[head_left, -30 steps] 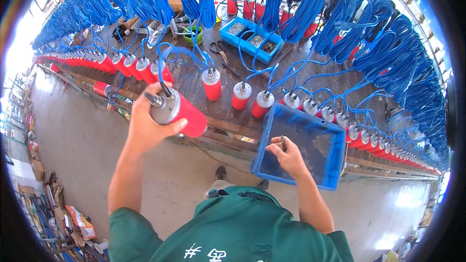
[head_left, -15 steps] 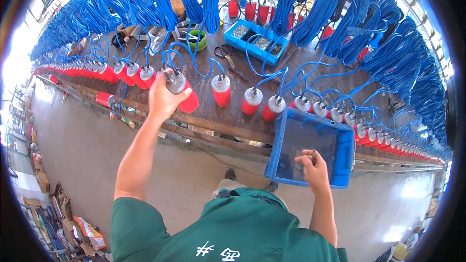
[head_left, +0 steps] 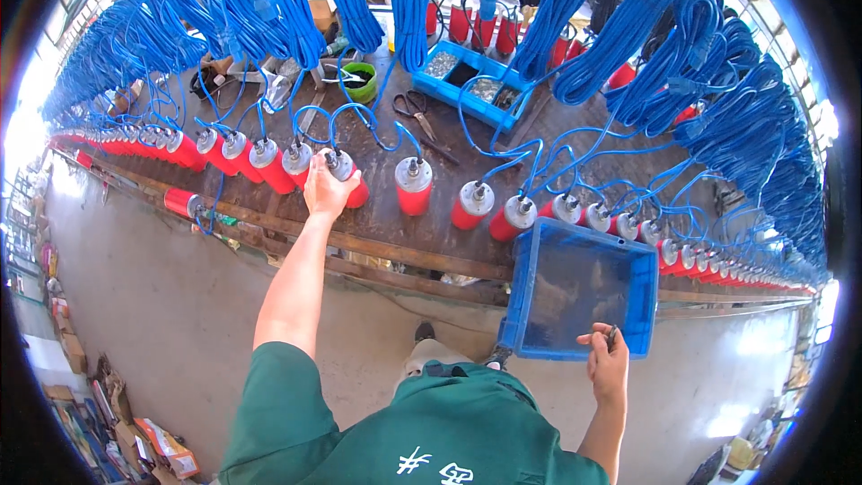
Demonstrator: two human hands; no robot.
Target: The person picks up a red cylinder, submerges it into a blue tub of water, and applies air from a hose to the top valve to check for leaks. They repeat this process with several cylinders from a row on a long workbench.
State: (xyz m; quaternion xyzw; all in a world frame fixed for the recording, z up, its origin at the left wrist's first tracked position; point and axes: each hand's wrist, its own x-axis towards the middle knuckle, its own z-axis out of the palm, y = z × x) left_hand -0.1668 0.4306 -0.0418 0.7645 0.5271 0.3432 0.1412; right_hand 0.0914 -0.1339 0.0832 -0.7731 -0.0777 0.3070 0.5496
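My left hand (head_left: 329, 190) is wrapped round a red cylinder (head_left: 358, 190) with a silver metal cap and a blue cable from its top. It stands on the bench beside a row of similar cylinders; another red cylinder (head_left: 414, 190) stands apart, just to its right. My right hand (head_left: 609, 370) is closed in a pinch on a small dark piece (head_left: 611, 334), too small to name. That hand hovers over the near right edge of a blue plastic crate (head_left: 519, 305), which juts out past the bench's front edge.
Long bundles of blue cable (head_left: 620, 18) hang above the bench (head_left: 359, 224). Scissors (head_left: 416, 113), a green bowl (head_left: 359, 81) and a blue divided tray (head_left: 476, 90) of small parts lie farther back. One red cylinder (head_left: 182, 202) lies sideways near the front edge.
My left hand has moved the red cylinder from a tilted pose to a more upright one, close against the left row. My right hand has drawn back toward the crate's near edge.
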